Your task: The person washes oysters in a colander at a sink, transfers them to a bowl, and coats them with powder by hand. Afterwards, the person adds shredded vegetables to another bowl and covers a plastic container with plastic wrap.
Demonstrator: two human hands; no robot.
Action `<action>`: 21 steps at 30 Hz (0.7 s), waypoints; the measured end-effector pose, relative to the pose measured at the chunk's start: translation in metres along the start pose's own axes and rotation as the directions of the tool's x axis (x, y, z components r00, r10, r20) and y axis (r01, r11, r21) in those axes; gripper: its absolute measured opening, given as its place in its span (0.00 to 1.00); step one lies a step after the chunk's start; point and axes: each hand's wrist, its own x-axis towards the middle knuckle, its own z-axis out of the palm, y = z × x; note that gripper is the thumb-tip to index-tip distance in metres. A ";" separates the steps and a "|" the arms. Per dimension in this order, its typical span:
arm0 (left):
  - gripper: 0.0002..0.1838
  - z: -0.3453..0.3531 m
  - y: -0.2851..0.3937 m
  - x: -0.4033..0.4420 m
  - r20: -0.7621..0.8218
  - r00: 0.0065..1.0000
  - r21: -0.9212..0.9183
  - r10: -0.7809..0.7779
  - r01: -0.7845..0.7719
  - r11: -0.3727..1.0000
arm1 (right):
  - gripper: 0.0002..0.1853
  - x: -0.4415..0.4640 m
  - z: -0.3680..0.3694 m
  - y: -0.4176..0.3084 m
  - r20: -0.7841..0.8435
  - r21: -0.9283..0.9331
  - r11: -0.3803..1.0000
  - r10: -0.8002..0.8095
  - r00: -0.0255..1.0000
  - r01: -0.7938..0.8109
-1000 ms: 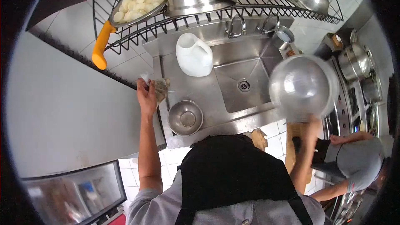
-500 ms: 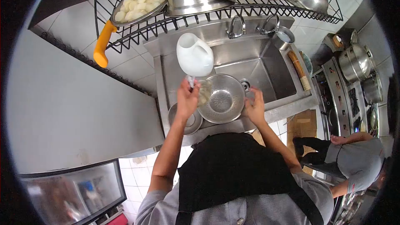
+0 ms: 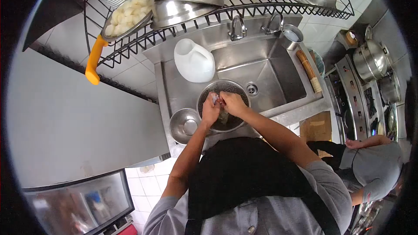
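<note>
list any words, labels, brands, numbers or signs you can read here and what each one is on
No text can be read.
Co-worker's sleeve: reddish marks, too small to read.
Stove front: small dark marks, too small to tell.
White jug: no lettering shows.

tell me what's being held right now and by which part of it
A clear plastic bag, by its gathered top: the left hand and right hand both pinch there, over the colander.

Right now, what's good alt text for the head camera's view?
A person's left hand and right hand meet at a small bag over a metal colander, beside a sink basin; a white jug and a steel bowl stand close by.
</note>
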 end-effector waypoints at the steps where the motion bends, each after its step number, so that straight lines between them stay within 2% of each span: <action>1: 0.10 -0.005 0.011 -0.003 0.031 0.999 0.033 -0.017 0.016 0.999 | 0.13 0.002 0.005 0.000 -0.041 -0.028 1.000 -0.012 0.999 0.011; 4: 0.12 -0.008 0.015 -0.001 0.112 0.990 0.091 -0.085 0.075 0.993 | 0.12 0.013 0.023 0.014 -0.088 -0.055 0.998 0.016 0.996 -0.021; 5: 0.13 -0.007 0.016 -0.002 0.140 0.989 0.124 -0.046 0.029 0.992 | 0.12 0.017 0.031 0.022 -0.091 -0.053 0.998 0.036 0.995 -0.041; 8: 0.15 -0.012 0.012 -0.009 0.234 0.968 0.238 0.090 -0.146 0.960 | 0.09 0.020 0.025 0.044 0.038 0.010 1.000 -0.020 0.999 0.020; 10: 0.18 -0.025 0.016 -0.012 0.316 0.927 0.312 0.203 -0.303 0.900 | 0.09 0.023 -0.001 0.038 0.181 0.047 0.998 0.038 0.983 -0.047; 13: 0.20 -0.035 0.022 -0.017 0.475 0.880 0.521 0.025 -0.304 0.797 | 0.12 0.028 -0.013 0.039 0.382 0.010 0.995 0.086 0.920 -0.097; 14: 0.20 -0.035 0.023 -0.015 0.510 0.860 0.570 -0.020 -0.321 0.757 | 0.11 0.030 -0.013 0.039 0.382 -0.012 0.997 0.081 0.921 -0.082; 17: 0.20 -0.033 0.016 -0.013 0.562 0.827 0.617 0.010 -0.427 0.661 | 0.10 0.033 -0.009 0.049 0.353 -0.111 0.990 0.117 0.928 -0.082; 19: 0.19 -0.041 0.021 -0.018 0.595 0.779 0.521 0.196 -0.560 0.644 | 0.10 0.035 -0.011 0.054 0.293 -0.211 0.968 0.193 0.936 -0.134; 20: 0.19 -0.046 0.023 -0.020 0.603 0.744 0.471 0.286 -0.622 0.625 | 0.09 0.036 -0.011 0.056 0.289 -0.178 0.971 0.208 0.934 -0.161; 21: 0.17 -0.049 0.019 -0.020 0.597 0.746 0.456 0.295 -0.618 0.640 | 0.09 0.038 -0.012 0.056 0.284 -0.145 0.972 0.220 0.933 -0.185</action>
